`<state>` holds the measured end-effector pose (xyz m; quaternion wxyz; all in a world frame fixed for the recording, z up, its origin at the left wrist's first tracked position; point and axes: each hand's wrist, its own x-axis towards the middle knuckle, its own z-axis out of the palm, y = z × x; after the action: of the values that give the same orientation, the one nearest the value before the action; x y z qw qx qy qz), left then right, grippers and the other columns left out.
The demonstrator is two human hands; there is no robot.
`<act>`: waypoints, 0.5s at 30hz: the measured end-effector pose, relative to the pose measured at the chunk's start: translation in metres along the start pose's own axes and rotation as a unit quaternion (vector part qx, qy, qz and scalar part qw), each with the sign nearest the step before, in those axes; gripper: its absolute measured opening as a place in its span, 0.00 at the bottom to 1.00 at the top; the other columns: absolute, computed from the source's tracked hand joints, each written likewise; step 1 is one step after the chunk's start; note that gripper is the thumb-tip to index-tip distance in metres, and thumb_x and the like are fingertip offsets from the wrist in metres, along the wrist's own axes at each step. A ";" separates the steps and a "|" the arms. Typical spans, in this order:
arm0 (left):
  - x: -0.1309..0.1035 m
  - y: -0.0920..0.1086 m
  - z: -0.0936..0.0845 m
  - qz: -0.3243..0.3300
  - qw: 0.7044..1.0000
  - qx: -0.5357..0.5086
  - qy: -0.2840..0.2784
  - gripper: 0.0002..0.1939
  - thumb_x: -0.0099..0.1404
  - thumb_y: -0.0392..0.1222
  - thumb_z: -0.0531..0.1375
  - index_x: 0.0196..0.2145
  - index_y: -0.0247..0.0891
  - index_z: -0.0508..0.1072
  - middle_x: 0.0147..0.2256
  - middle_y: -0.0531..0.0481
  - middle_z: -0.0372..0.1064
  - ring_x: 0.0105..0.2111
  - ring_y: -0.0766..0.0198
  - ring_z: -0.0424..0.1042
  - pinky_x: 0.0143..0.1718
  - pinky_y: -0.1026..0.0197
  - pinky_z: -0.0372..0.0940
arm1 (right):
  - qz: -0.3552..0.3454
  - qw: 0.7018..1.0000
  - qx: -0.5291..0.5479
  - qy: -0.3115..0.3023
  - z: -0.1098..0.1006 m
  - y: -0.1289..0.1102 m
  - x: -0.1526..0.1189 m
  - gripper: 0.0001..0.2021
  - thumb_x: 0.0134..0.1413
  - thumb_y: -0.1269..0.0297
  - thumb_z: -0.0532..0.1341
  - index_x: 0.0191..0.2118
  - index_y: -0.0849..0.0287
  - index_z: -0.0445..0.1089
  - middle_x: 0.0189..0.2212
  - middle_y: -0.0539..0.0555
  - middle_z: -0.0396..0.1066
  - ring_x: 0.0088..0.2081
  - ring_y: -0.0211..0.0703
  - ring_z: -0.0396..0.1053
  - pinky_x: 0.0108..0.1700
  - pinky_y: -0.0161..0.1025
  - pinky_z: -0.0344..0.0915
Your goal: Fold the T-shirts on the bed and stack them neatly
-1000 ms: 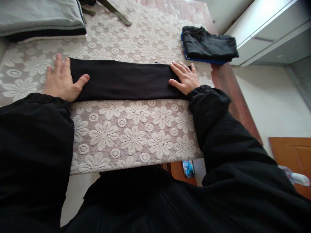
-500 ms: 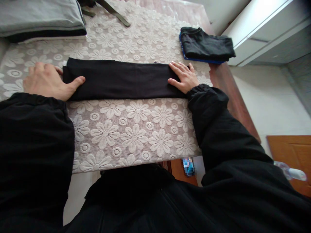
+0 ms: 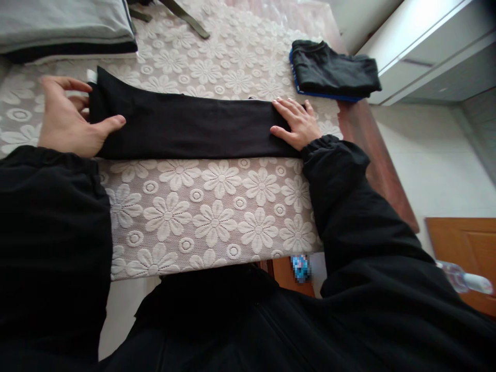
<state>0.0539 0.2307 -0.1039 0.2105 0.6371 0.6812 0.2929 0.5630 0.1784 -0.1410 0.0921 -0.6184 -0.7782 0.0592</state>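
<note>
A black garment, folded into a long flat strip, lies crosswise on the lace tablecloth. Its left end is in my left hand, thumb on top and fingers around the outer edge. The far left corner stands raised, with a small white bit, perhaps a label, showing beside it. My right hand rests flat on the strip's right end, fingers spread. What kind of garment it is cannot be told from the folded cloth.
Folded grey and black clothes are stacked at the far left, near an olive strap. A dark folded garment lies on something blue at the far right, by the wooden table edge. White drawers stand beyond.
My left hand has shifted slightly left and lifted the far left corner of the black garment. My right hand stays pressed on the other end.
</note>
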 end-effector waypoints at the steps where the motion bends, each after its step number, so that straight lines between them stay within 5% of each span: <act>1: 0.003 0.002 -0.001 -0.015 1.000 -0.021 -0.006 0.44 0.66 0.30 0.76 0.69 0.42 0.57 0.61 0.46 0.79 0.53 0.59 0.83 0.64 0.38 0.77 | 0.000 1.000 0.004 0.001 0.000 0.000 0.000 0.38 0.76 0.37 0.56 0.82 0.46 0.56 0.79 0.56 0.57 0.81 0.71 0.46 0.79 0.77 0.38; 5: 0.015 0.002 -0.003 -0.082 0.991 -0.106 -0.020 0.42 0.70 0.31 0.75 0.71 0.30 0.56 0.58 0.42 0.81 0.54 0.60 0.82 0.65 0.37 0.75 | -0.001 1.000 0.016 0.008 0.001 0.002 0.000 0.38 0.75 0.36 0.57 0.81 0.46 0.57 0.79 0.56 0.57 0.81 0.71 0.47 0.80 0.77 0.37; 8: 0.021 -0.014 -0.005 -0.014 0.974 -0.226 -0.015 0.42 0.68 0.31 0.76 0.70 0.30 0.59 0.55 0.46 0.83 0.54 0.60 0.83 0.66 0.37 0.75 | -0.005 1.000 0.021 0.012 0.003 0.006 0.001 0.38 0.74 0.36 0.58 0.81 0.45 0.58 0.79 0.55 0.57 0.81 0.71 0.47 0.80 0.77 0.37; 11: 0.025 -0.037 -0.005 0.075 0.945 -0.315 -0.034 0.44 0.59 0.38 0.83 0.66 0.37 0.68 0.50 0.52 0.84 0.52 0.59 0.83 0.67 0.34 0.74 | -0.008 1.000 0.025 0.013 0.005 0.009 0.001 0.39 0.73 0.36 0.59 0.81 0.45 0.58 0.79 0.55 0.57 0.81 0.71 0.47 0.80 0.77 0.37; 15: 0.039 -0.058 -0.008 0.078 0.933 -0.343 -0.074 0.62 0.37 0.55 0.90 0.65 0.37 0.71 0.46 0.54 0.84 0.52 0.54 0.83 0.71 0.22 0.63 | -0.007 0.999 0.029 0.015 0.006 0.010 0.001 0.39 0.73 0.36 0.59 0.81 0.44 0.58 0.79 0.54 0.57 0.81 0.70 0.47 0.80 0.76 0.36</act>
<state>0.0019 0.2672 -0.1334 0.4423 0.5977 0.4697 0.4759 0.5711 0.1822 -0.1490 0.1221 -0.6110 -0.7789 0.0717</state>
